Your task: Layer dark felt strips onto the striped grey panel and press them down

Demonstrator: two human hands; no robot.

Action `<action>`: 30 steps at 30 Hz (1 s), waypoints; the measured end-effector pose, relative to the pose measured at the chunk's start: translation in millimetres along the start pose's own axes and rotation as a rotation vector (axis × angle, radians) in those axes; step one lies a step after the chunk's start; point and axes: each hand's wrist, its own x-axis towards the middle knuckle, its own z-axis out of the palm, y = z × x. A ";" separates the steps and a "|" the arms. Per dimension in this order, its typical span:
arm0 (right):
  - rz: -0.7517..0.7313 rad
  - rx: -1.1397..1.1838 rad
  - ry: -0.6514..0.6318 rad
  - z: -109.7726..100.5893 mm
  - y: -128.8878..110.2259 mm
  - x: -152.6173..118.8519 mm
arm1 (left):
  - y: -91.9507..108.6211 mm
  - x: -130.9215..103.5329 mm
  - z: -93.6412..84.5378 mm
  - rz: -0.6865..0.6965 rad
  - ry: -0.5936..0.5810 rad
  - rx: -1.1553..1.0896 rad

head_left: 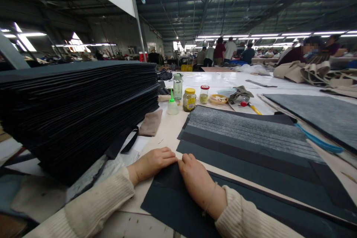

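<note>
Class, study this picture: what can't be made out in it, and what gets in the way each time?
Head view: the edge of the dark sheet under the left hand and right hand, covered by fingers.
Head view: the sheet's near end, cut off by the bottom edge.
Head view: the tall stack's far left side, cut off by the left edge.
Head view: the yellow-lidded jar's label wording, too small and blurred.

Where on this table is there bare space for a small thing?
Bare patches: between the brown cloth and the layered dark sheets; also behind the red-lidded jar. Crowded: left, under the tall stack, and right, under those sheets.
</note>
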 end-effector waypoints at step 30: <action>0.206 0.437 0.011 -61.0 135.5 -164.9 | 24.1 12.7 -71.8 -0.452 0.074 0.123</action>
